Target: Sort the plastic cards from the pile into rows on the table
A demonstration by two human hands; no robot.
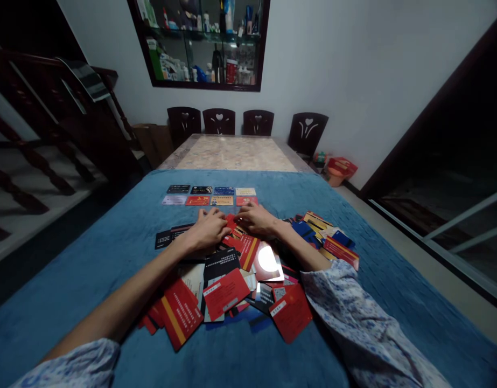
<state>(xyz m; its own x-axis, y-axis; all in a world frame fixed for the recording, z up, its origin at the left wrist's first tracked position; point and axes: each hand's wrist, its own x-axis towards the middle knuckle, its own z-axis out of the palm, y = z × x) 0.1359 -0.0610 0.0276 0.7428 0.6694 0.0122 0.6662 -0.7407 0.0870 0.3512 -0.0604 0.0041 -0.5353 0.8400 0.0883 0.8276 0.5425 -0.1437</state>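
Observation:
A loose heap of cards, red, black, white and other colours, lies before me on a blue cloth (131,242). My left hand (210,229) is over the far side of the heap, fingers bent and closed at the left edge of a red card (231,222). Opposite it, my right hand (257,219) reaches in from the right, its curled fingers at the same card. Beyond both hands, cards lie in two neat rows, among them a blue card (224,191) and a yellow card (222,201). My fingertips are partly hidden.
More cards spread to the right, including a red card with a yellow stripe (341,251). Past the cloth shows the stone tabletop (236,152). Dark chairs (258,123) line the far end, below a glass-shelved wall cabinet (203,86). A stair railing (42,156) stands left.

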